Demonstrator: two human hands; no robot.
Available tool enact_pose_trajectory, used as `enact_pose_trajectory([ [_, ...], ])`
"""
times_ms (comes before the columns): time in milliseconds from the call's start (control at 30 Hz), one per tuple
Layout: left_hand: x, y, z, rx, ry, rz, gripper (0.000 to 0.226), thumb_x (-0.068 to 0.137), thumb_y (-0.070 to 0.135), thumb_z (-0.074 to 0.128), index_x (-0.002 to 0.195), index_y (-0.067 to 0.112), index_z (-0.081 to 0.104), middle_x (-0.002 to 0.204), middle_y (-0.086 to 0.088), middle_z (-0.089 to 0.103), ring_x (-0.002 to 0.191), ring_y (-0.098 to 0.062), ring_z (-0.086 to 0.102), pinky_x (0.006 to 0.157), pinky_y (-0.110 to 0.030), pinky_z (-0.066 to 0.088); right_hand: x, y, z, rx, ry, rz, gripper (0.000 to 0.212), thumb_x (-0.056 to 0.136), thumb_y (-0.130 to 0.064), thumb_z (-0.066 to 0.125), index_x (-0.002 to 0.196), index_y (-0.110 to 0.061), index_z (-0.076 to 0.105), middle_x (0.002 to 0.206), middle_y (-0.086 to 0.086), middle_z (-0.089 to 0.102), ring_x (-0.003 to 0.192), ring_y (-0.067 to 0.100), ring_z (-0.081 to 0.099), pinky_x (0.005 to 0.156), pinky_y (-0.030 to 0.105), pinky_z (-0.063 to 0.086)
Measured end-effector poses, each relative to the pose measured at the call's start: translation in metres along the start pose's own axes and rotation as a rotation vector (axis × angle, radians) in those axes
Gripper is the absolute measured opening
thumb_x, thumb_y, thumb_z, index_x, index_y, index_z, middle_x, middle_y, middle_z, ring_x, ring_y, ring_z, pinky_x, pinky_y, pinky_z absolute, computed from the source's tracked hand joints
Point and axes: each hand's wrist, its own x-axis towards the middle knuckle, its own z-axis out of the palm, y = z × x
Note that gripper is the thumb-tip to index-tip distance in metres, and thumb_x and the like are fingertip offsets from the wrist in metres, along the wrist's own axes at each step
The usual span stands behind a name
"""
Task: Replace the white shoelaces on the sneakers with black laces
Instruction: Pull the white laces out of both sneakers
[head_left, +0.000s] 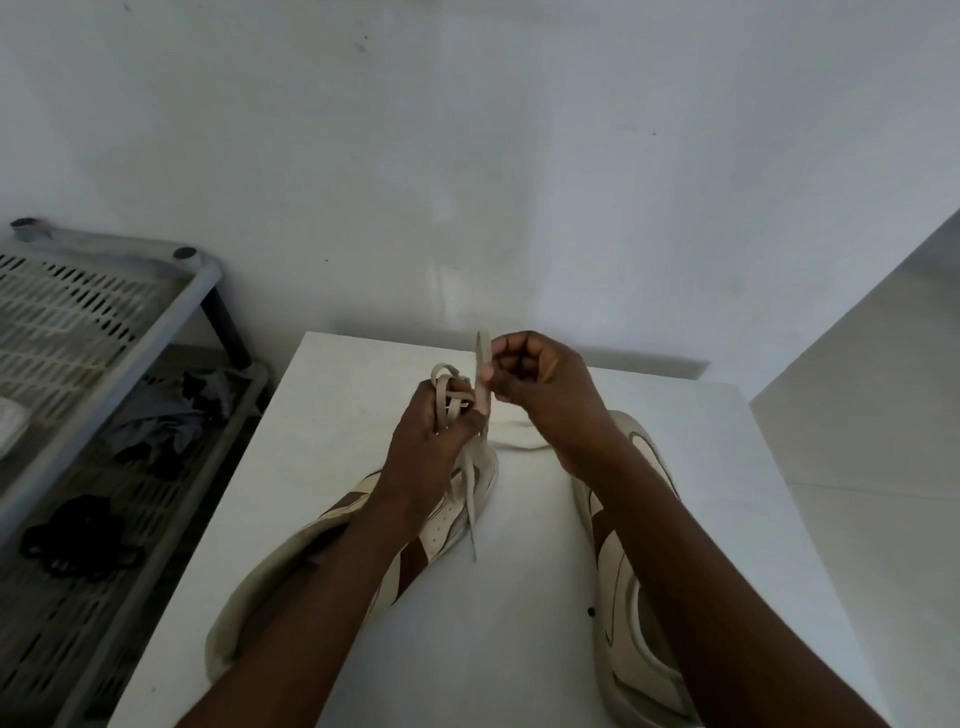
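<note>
Head view: the white shoelace (482, 358) runs upright between the close-set hands, right hand (540, 395) pinching the strand, left hand (428, 447) gripping its loops above the left sneaker (441, 525).

table (519, 597) bare between sneakers (631, 597); wall (519, 208) behind

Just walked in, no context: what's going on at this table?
A person is working on two cream-and-brown sneakers at a white table. The left hand grips a bundle of white lace loops above the left sneaker, and the right hand pinches one strand of it upright. The right sneaker lies partly behind the right forearm. No black lace shows on either shoe.
</note>
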Motion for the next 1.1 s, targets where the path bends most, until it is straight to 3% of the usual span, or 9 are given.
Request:
enact_pose_trajectory([
  [200,-0.003,-0.002,0.006,0.128,-0.008,0.084,0.013,0.095,0.012,0.056,0.090,0.022,0.063,0.080,0.007,0.068,0.073,0.005,0.065,0.069,-0.014,0.049,-0.023,0.017,0.006,-0.185,0.083,-0.058,0.028,0.086,0.006,0.059,0.090,-0.019,0.071,0.086,-0.006,0.074,0.084,0.005,0.068,0.074,0.019,0.052],
  [300,0.000,-0.002,0.001,0.064,0.033,0.104,0.020,0.098,0.008,0.048,0.089,0.014,0.065,0.076,0.002,0.069,0.071,-0.008,0.066,0.067,-0.020,0.052,-0.027,0.025,-0.004,-0.270,0.152,-0.068,0.030,0.086,-0.003,0.065,0.109,-0.023,0.065,0.107,-0.013,0.068,0.099,-0.002,0.061,0.080,0.025,0.053],
  [400,0.000,0.003,-0.001,-0.146,0.011,0.057,0.023,0.098,0.005,0.044,0.085,0.007,0.064,0.059,0.001,0.057,0.055,-0.008,0.055,0.052,-0.020,0.046,-0.029,0.040,-0.015,-0.289,0.041,-0.020,0.060,0.086,-0.004,0.066,0.136,-0.030,0.045,0.139,-0.014,0.047,0.126,-0.001,0.044,0.100,0.029,0.046],
  [500,-0.001,0.005,-0.001,-0.316,-0.061,0.044,0.021,0.090,0.006,0.044,0.076,0.003,0.060,0.051,0.001,0.047,0.047,-0.009,0.041,0.046,-0.018,0.037,-0.032,0.055,-0.013,-0.421,-0.169,-0.013,0.083,0.083,-0.004,0.070,0.149,-0.029,0.027,0.149,-0.011,0.036,0.134,-0.003,0.029,0.109,0.021,0.028],
  [633,-0.001,0.007,-0.003,-0.565,-0.110,-0.030,0.020,0.073,0.014,0.044,0.059,0.009,0.058,0.044,0.001,0.036,0.040,-0.010,0.033,0.043,-0.020,0.029,-0.035,0.060,0.001,-0.356,-0.359,-0.004,0.062,0.080,-0.011,0.069,0.137,-0.022,0.047,0.124,-0.008,0.061,0.113,0.001,0.056,0.096,0.022,0.044],
  [733,0.001,0.005,-0.007,-0.699,-0.053,-0.062,0.026,0.071,0.018,0.040,0.050,0.013,0.056,0.043,0.002,0.032,0.039,-0.010,0.031,0.046,-0.021,0.027,-0.041,0.054,0.009,-0.024,-0.387,0.080,0.042,0.085,-0.020,0.055,0.126,-0.012,0.057,0.116,0.001,0.065,0.110,0.013,0.060,0.096,0.030,0.048],
  [900,0.006,0.004,-0.011,-0.744,0.066,-0.007,0.017,0.063,0.017,0.041,0.050,0.013,0.051,0.049,-0.001,0.039,0.046,-0.014,0.036,0.048,-0.023,0.031,-0.045,0.044,0.005,0.295,-0.402,0.194,0.054,0.091,-0.048,0.051,0.123,-0.006,0.060,0.110,0.025,0.059,0.101,0.032,0.055,0.093,0.046,0.043],
  [967,0.007,0.004,-0.011,-0.741,0.037,0.013,0.023,0.068,0.012,0.037,0.050,0.012,0.051,0.054,-0.004,0.044,0.052,-0.016,0.043,0.051,-0.022,0.040,-0.044,0.040,0.006,0.328,-0.423,0.196,0.044,0.088,-0.030,0.064,0.125,-0.006,0.058,0.105,0.016,0.063,0.097,0.030,0.060,0.090,0.049,0.047],
  [1100,0.008,0.002,-0.008,-0.700,-0.073,0.043,0.024,0.069,0.006,0.040,0.054,0.012,0.057,0.065,-0.007,0.054,0.066,-0.019,0.055,0.065,-0.029,0.049,-0.047,0.038,0.017,0.129,-0.395,0.187,0.028,0.086,0.000,0.066,0.113,-0.005,0.059,0.083,0.004,0.067,0.072,0.015,0.065,0.065,0.030,0.052],
])
